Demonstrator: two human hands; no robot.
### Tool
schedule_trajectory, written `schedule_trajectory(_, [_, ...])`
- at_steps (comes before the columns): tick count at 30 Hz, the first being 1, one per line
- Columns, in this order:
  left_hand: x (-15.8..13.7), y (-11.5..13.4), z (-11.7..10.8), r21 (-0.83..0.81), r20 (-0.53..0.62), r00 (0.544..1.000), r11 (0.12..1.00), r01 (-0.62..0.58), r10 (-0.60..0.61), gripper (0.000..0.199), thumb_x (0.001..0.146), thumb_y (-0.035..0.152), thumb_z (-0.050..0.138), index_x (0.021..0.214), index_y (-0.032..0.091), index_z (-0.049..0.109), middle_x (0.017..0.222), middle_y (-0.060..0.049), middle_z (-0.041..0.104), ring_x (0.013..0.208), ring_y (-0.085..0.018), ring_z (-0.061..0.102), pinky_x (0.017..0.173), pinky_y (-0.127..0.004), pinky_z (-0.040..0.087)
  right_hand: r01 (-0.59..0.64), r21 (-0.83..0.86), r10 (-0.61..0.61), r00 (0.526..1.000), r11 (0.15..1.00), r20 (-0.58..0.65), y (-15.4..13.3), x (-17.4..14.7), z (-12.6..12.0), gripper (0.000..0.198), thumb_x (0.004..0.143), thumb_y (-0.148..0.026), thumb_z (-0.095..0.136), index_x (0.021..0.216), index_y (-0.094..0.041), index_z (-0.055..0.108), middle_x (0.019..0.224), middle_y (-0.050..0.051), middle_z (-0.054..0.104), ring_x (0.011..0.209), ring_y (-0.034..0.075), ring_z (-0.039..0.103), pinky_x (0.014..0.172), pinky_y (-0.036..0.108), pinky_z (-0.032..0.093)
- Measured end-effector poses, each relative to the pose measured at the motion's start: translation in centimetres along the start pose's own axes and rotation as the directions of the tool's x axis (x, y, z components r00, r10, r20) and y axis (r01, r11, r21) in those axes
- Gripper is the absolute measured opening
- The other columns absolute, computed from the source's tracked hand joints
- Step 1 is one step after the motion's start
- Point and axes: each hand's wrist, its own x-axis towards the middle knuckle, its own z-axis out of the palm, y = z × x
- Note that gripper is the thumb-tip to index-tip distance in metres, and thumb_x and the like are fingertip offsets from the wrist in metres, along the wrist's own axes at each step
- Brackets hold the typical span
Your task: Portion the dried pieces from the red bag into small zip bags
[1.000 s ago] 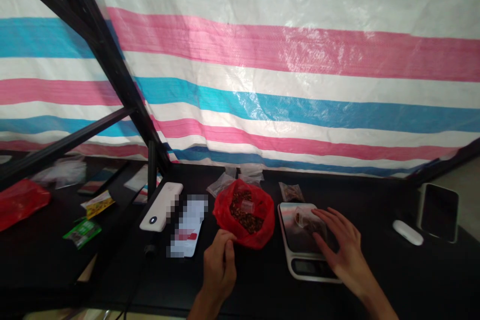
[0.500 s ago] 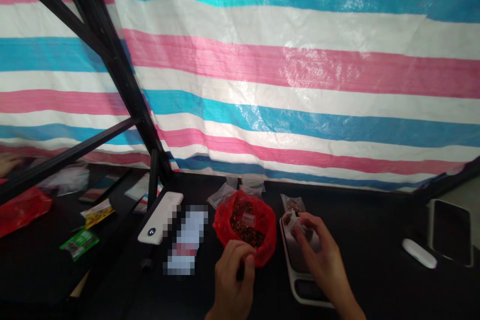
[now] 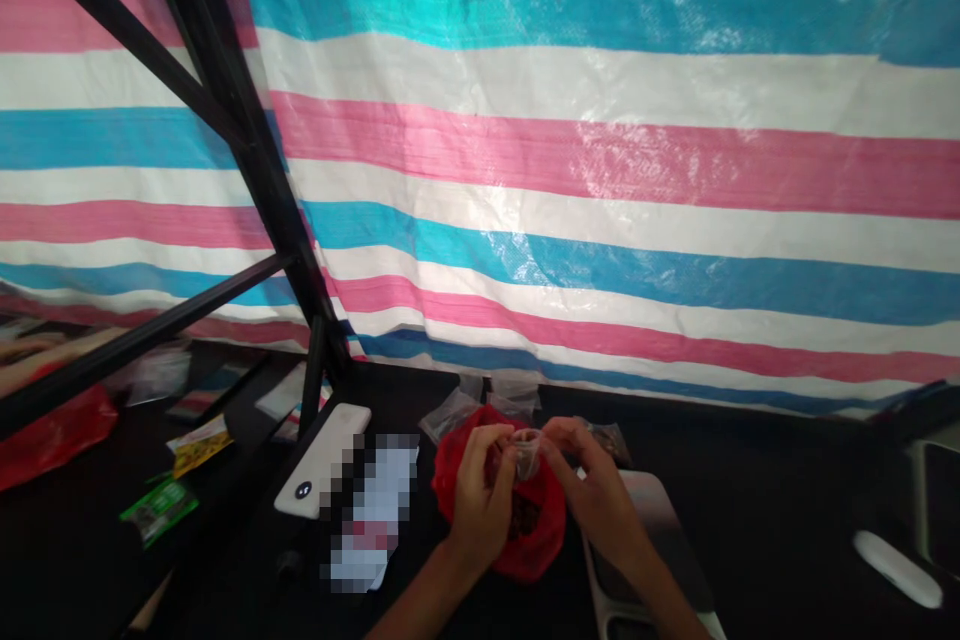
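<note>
Pinching a small clear pouch [image 3: 526, 453] between both my hands, I hold it just above the open red bag [image 3: 541, 530]. The pouch hangs roughly upright, its long axis running top to bottom and its mouth toward the striped tarp [image 3: 600, 170], though blur hides its exact tilt. My left hand [image 3: 480, 495] grips its left edge with curled fingers; my right hand [image 3: 589, 485] grips the right edge, so the pouch sits directly between my 2 sets of fingertips. The red bag lies under and partly behind both hands on the black table [image 3: 750, 480]. The kitchen scale [image 3: 660, 540] sits just beside my right wrist. A white power bank [image 3: 322, 460] lies to the left. No writing is readable.
</note>
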Motion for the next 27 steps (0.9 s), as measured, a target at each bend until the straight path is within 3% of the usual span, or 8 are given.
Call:
schedule_trajectory(3, [-0.6, -0.7, -0.1, 0.003, -0.019, 1.0, 1.0, 0.001, -0.001, 0.02, 0.097, 0.038, 0.058, 0.096, 0.021, 0.069, 0.092, -0.005, 0.07, 0.085, -0.019, 0.067, 0.078, -0.03, 0.055, -0.002, -0.036, 0.001, 1.0, 0.999, -0.024, 0.7, -0.1, -0.2, 0.027, 0.091, -0.048, 0.066, 0.082, -0.023, 0.067, 0.081, 0.003, 0.069, 0.076, 0.021, 0.064, 0.074, 0.033, 0.053])
schedule_trajectory(6, [-1.0, -1.0, -0.2, 0.001, -0.02, 1.0, 1.0, 0.015, -0.015, 0.019, 0.094, 0.039, 0.063, 0.092, 0.021, 0.069, 0.088, -0.003, 0.068, 0.081, -0.018, 0.066, 0.075, -0.028, 0.054, 0.006, -0.054, -0.008, 0.999, 0.999, -0.039, 0.9, -0.4, -0.2, 0.023, 0.092, -0.044, 0.065, 0.082, -0.023, 0.068, 0.087, 0.004, 0.071, 0.08, 0.021, 0.065, 0.077, 0.032, 0.053])
schedule_trajectory(11, [-0.9, -0.9, -0.1, -0.035, 0.104, 0.984, 0.988, 0.148, -0.144, 0.024, 0.093, 0.041, 0.066, 0.104, 0.022, 0.072, 0.1, -0.006, 0.072, 0.093, -0.021, 0.069, 0.084, -0.032, 0.054, 0.081, -0.109, -0.093, 0.99, 0.991, -0.106, 1.6, -1.2, 0.3, 0.017, 0.095, -0.034, 0.063, 0.108, -0.023, 0.063, 0.086, 0.001, 0.071, 0.077, 0.018, 0.068, 0.074, 0.03, 0.055])
schedule_trajectory(14, [-0.6, -1.0, 0.0, -0.055, 0.179, 0.964, 0.976, 0.211, -0.198, 0.026, 0.093, 0.044, 0.064, 0.094, 0.02, 0.075, 0.097, -0.007, 0.073, 0.094, -0.022, 0.068, 0.087, -0.033, 0.053, 0.159, -0.176, -0.181, 0.977, 0.971, -0.115, 2.1, -1.6, 0.4, 0.02, 0.095, -0.027, 0.06, 0.114, -0.024, 0.058, 0.082, -0.001, 0.069, 0.072, 0.016, 0.067, 0.072, 0.028, 0.056])
schedule_trajectory(20, [-0.5, -1.2, -0.1, -0.039, 0.157, 0.96, 0.969, 0.243, -0.234, 0.03, 0.094, 0.044, 0.061, 0.084, 0.019, 0.073, 0.085, -0.004, 0.07, 0.082, -0.02, 0.066, 0.077, -0.03, 0.051, 0.18, -0.199, -0.194, 0.98, 0.963, -0.053, 2.4, -1.6, 0.4, 0.027, 0.098, -0.026, 0.057, 0.125, -0.026, 0.054, 0.087, -0.002, 0.068, 0.076, 0.014, 0.067, 0.076, 0.025, 0.055])
schedule_trajectory(27, [-0.6, -0.9, 0.0, -0.04, 0.101, 0.968, 0.971, 0.235, -0.23, 0.035, 0.094, 0.047, 0.059, 0.073, 0.019, 0.066, 0.077, -0.002, 0.064, 0.075, -0.017, 0.061, 0.071, -0.026, 0.048, 0.136, -0.151, -0.144, 0.989, 0.979, -0.045, 2.3, -1.8, 0.6, 0.014, 0.1, -0.029, 0.054, 0.114, -0.026, 0.055, 0.087, -0.001, 0.067, 0.078, 0.015, 0.067, 0.076, 0.026, 0.055])
